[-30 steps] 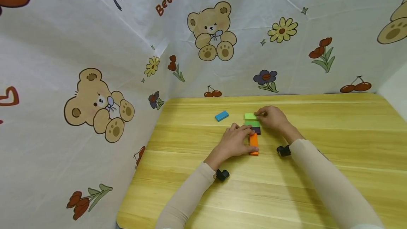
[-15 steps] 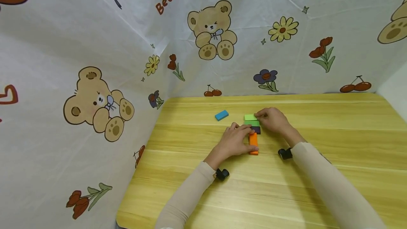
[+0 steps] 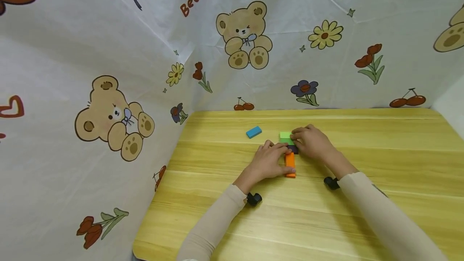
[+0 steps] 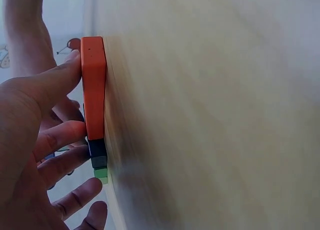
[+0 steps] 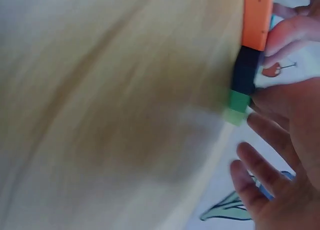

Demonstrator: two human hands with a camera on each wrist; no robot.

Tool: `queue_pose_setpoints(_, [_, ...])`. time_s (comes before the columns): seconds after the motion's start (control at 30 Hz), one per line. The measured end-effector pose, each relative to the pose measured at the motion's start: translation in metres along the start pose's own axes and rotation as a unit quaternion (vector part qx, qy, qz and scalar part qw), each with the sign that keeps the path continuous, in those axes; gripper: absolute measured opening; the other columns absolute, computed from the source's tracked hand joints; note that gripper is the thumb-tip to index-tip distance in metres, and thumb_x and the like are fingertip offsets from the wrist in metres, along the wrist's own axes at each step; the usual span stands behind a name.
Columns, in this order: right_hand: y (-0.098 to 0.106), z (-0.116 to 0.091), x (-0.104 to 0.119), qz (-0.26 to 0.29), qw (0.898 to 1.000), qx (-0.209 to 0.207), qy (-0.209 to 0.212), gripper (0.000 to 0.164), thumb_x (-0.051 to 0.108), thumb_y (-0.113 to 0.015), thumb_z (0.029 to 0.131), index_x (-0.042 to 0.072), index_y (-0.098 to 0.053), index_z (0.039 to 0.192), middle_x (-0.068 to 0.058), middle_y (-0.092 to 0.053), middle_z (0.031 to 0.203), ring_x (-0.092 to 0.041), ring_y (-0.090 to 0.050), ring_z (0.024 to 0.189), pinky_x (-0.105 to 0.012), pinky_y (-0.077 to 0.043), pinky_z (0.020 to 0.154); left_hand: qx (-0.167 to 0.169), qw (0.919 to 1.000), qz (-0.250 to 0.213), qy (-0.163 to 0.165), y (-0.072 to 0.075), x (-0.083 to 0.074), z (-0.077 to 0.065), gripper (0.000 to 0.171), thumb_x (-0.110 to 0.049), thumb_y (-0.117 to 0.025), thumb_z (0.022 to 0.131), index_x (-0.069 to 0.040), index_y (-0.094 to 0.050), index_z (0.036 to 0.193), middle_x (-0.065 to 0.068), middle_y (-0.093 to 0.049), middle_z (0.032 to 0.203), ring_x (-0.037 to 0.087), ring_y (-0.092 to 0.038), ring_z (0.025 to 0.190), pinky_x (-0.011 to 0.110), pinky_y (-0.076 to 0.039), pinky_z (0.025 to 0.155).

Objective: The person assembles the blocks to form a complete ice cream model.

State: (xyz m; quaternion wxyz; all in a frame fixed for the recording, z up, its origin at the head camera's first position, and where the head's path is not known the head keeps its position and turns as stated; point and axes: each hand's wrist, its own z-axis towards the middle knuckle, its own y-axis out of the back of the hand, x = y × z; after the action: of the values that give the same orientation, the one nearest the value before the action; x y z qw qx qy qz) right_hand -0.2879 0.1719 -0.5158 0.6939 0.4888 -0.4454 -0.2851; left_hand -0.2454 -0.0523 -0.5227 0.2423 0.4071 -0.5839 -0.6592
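In the head view, an orange block (image 3: 290,165) lies lengthwise on the table, its far end at a dark block (image 3: 293,149). Beyond that a green block (image 3: 286,141) and a light green block (image 3: 284,135) lie crosswise, side by side. My left hand (image 3: 267,162) rests its thumb on the orange block's near end. Its forefinger touches the far end, beside the dark block. With thumb and forefinger, my right hand (image 3: 313,143) touches the right ends of the green blocks and covers them. Its other fingers spread apart in the right wrist view, off the blocks.
A blue block (image 3: 254,132) lies alone to the left of the green ones. The wooden tabletop (image 3: 217,152) meets a printed bear cloth (image 3: 145,31) at its back and left edges. A small black camera (image 3: 255,199) sits at my left wrist.
My right hand has slid toward me a little, from the light green block's right end to the ends of both green blocks. The left hand and the orange block stay put.
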Motion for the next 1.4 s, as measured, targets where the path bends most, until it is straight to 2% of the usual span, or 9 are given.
queue_pose_setpoints(0.13, [0.007,-0.012,0.003,0.014,0.999,0.029,0.017,0.04,0.025,-0.074,0.102,0.009,-0.075,0.138,-0.018,-0.064,0.153,-0.048,-0.057,0.132,-0.068,-0.047,0.111,0.0,1.0,0.009,-0.003,0.001,-0.001,0.002,0.071,-0.077,-0.067,0.092,-0.038,-0.06,0.151,-0.013,-0.049,0.167,0.019,-0.047,0.129,0.035,-0.043,0.099])
queue_pose_setpoints(0.43, [0.01,-0.022,0.003,0.041,0.996,0.078,0.017,0.088,0.065,-0.085,0.084,0.012,-0.064,0.151,-0.018,-0.047,0.169,-0.052,-0.046,0.145,-0.075,-0.039,0.115,0.002,0.9999,0.015,-0.006,0.007,-0.002,0.002,0.072,-0.077,-0.069,0.091,-0.036,-0.062,0.149,-0.013,-0.051,0.166,0.017,-0.046,0.125,0.032,-0.042,0.094])
queue_pose_setpoints(0.57, [0.009,-0.021,0.003,0.042,0.996,0.077,0.01,0.09,0.065,-0.087,0.082,0.011,-0.063,0.15,-0.018,-0.048,0.168,-0.053,-0.048,0.144,-0.076,-0.039,0.114,0.004,0.9999,-0.002,-0.011,0.009,0.0,0.004,0.07,-0.076,-0.07,0.091,-0.035,-0.062,0.148,-0.011,-0.053,0.164,0.017,-0.044,0.122,0.032,-0.042,0.093])
queue_pose_setpoints(0.77, [0.012,-0.02,0.007,0.04,0.995,0.092,-0.006,0.088,0.063,-0.087,0.083,0.014,-0.063,0.152,-0.016,-0.046,0.17,-0.053,-0.045,0.147,-0.076,-0.038,0.116,0.04,0.9961,-0.078,-0.015,0.011,0.012,0.006,0.068,-0.072,-0.064,0.098,-0.033,-0.059,0.153,-0.01,-0.044,0.171,0.023,-0.04,0.142,0.045,-0.04,0.117])
queue_pose_setpoints(0.9, [0.01,-0.02,0.007,0.042,0.994,0.102,-0.016,0.093,0.071,-0.084,0.081,0.015,-0.063,0.151,-0.015,-0.045,0.171,-0.052,-0.046,0.147,-0.076,-0.038,0.116,0.027,0.9935,-0.109,-0.015,0.015,0.025,0.008,0.063,-0.067,-0.062,0.102,-0.031,-0.06,0.154,-0.007,-0.044,0.172,0.026,-0.04,0.148,0.049,-0.037,0.122])
queue_pose_setpoints(1.0, [0.007,-0.019,0.009,0.046,0.993,0.109,-0.018,0.094,0.073,-0.084,0.079,0.015,-0.063,0.151,-0.016,-0.045,0.171,-0.052,-0.047,0.146,-0.076,-0.038,0.116,-0.012,0.9921,-0.125,0.009,0.021,0.041,0.009,0.053,-0.056,-0.065,0.105,-0.028,-0.063,0.151,-0.003,-0.051,0.167,0.027,-0.043,0.147,0.049,-0.037,0.124])
queue_pose_setpoints(1.17, [0.007,-0.018,0.011,0.045,0.992,0.114,-0.019,0.093,0.071,-0.086,0.079,0.015,-0.063,0.15,-0.016,-0.045,0.171,-0.051,-0.046,0.147,-0.074,-0.037,0.118,-0.089,0.9856,-0.11,0.091,0.033,0.077,0.012,0.038,-0.036,-0.067,0.108,-0.023,-0.069,0.143,0.003,-0.064,0.152,0.029,-0.054,0.135,0.048,-0.047,0.113])
queue_pose_setpoints(1.3, [0.008,-0.019,0.011,0.044,0.993,0.108,-0.025,0.094,0.071,-0.087,0.078,0.016,-0.064,0.151,-0.015,-0.045,0.171,-0.05,-0.046,0.148,-0.073,-0.035,0.118,-0.112,0.9789,-0.101,0.138,0.04,0.102,0.014,0.034,-0.027,-0.068,0.108,-0.02,-0.07,0.141,0.006,-0.068,0.142,0.03,-0.058,0.124,0.045,-0.052,0.102])
queue_pose_setpoints(1.4, [0.009,-0.02,0.011,0.042,0.993,0.104,-0.031,0.095,0.072,-0.087,0.077,0.017,-0.064,0.15,-0.014,-0.045,0.171,-0.05,-0.045,0.148,-0.073,-0.034,0.116,-0.116,0.9749,-0.114,0.152,0.042,0.113,0.015,0.034,-0.022,-0.067,0.108,-0.018,-0.07,0.141,0.007,-0.069,0.138,0.03,-0.059,0.125,0.046,-0.053,0.103])
